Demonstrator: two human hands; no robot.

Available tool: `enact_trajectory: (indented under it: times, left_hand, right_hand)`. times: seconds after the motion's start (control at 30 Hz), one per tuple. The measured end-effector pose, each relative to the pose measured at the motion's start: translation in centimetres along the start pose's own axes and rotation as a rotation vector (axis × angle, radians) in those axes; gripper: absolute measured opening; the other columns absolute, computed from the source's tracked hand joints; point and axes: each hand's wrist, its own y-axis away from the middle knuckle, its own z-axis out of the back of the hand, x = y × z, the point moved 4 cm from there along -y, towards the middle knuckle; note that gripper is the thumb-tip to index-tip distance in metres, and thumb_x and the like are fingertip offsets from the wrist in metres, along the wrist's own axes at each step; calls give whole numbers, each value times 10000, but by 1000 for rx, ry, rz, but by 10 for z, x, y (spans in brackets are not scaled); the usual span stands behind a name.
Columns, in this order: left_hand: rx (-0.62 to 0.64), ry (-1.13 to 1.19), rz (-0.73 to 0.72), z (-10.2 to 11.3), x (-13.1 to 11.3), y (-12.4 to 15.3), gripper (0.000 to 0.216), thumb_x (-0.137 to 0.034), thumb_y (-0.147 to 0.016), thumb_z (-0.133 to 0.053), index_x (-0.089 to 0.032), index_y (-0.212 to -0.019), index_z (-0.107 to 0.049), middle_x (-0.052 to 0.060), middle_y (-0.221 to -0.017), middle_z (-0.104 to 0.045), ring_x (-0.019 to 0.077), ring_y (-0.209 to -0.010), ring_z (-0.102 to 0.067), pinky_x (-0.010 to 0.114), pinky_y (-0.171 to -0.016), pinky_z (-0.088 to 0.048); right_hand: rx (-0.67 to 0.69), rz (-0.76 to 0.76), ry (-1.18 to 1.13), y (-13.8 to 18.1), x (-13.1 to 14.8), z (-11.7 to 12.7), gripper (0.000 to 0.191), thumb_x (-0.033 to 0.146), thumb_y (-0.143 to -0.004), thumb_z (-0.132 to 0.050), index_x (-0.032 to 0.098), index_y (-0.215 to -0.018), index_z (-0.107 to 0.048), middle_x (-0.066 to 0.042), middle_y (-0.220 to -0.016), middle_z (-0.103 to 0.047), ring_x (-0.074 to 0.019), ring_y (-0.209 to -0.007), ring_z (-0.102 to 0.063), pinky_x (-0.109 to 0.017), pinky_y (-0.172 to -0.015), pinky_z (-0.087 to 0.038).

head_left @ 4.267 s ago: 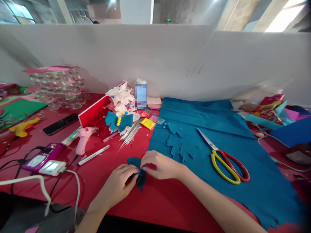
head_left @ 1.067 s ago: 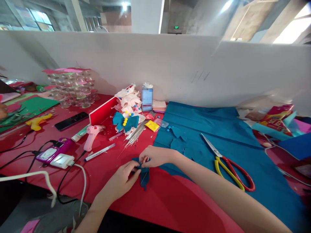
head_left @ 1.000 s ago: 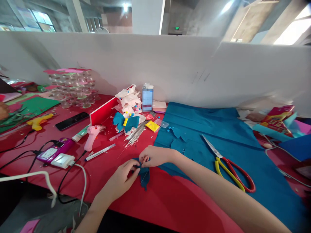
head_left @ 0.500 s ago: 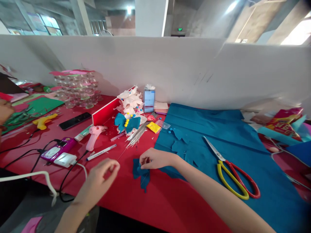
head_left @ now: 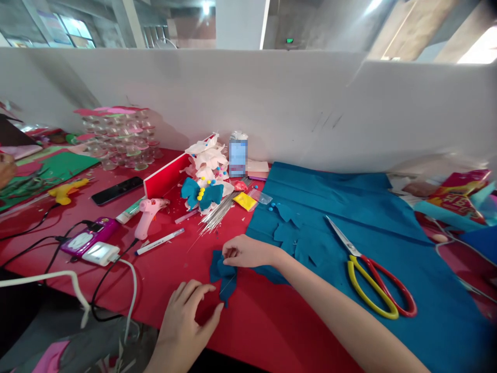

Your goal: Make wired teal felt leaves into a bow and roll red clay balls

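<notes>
Pinching the small blue cloth point(head_left: 228, 278) with bunched fingertips, my right hand point(head_left: 248, 252) rests near the front edge of the smooth red table point(head_left: 267, 326); the crumpled fabric tapers toward that edge. Just beside it, my left hand point(head_left: 182, 316) spreads thumb and fingers apart. Farther back lie thin, straight silvery wires point(head_left: 219, 213) and a butterfly-shaped blue piece point(head_left: 190, 194) with round yellow beads point(head_left: 201, 194). Toward the table's right edge, metal-bladed scissors point(head_left: 353, 253) with looped red and yellow handles lie on a broad, creased blue sheet point(head_left: 337, 194).

Black phone point(head_left: 117, 190) lying flat, white charger point(head_left: 101, 253) against purple socket box point(head_left: 86, 239), red snack packet point(head_left: 458, 198)
</notes>
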Motion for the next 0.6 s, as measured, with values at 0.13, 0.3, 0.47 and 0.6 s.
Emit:
enact_trajectory:
  times: [0.13, 0.3, 0.47, 0.6]
  left_hand:
    - [20, -17, 19, -3, -2, 0, 145, -326, -821, -582, -229, -927, -598, 22, -810, -624, 219, -765, -585, 396, -766, -440]
    - [36, -22, 23, -2, -5, -1, 92, -303, -817, -592, -233, -877, -595, -6, -729, -602, 195, -715, -573, 356, -736, -405]
    - [17, -3, -20, -1, -7, -2, 55, -257, -812, -595, -224, -856, -590, -17, -692, -588, 177, -679, -560, 319, -674, -384]
    - [8, 11, -38, 0, -8, -2, 48, -236, -811, -596, -220, -855, -587, -20, -686, -585, 172, -669, -556, 314, -660, -383]
  right_hand:
    - [-28, -1, -20, -1, -2, -2, 140, 245, -819, -585, 125, -864, -641, -47, -794, -680, -138, -705, -638, -198, -606, -463]
    - [-49, -6, -46, 0, -5, -4, 143, 242, -819, -585, 119, -866, -643, -57, -798, -683, -140, -708, -646, -196, -609, -472]
    - [-50, -10, -66, 1, -7, -4, 137, 241, -812, -595, 126, -863, -650, -55, -810, -689, -139, -718, -649, -197, -620, -477]
    - [-45, -14, -70, 2, -6, -3, 140, 243, -811, -595, 132, -869, -656, -55, -819, -694, -141, -715, -650, -206, -626, -478]
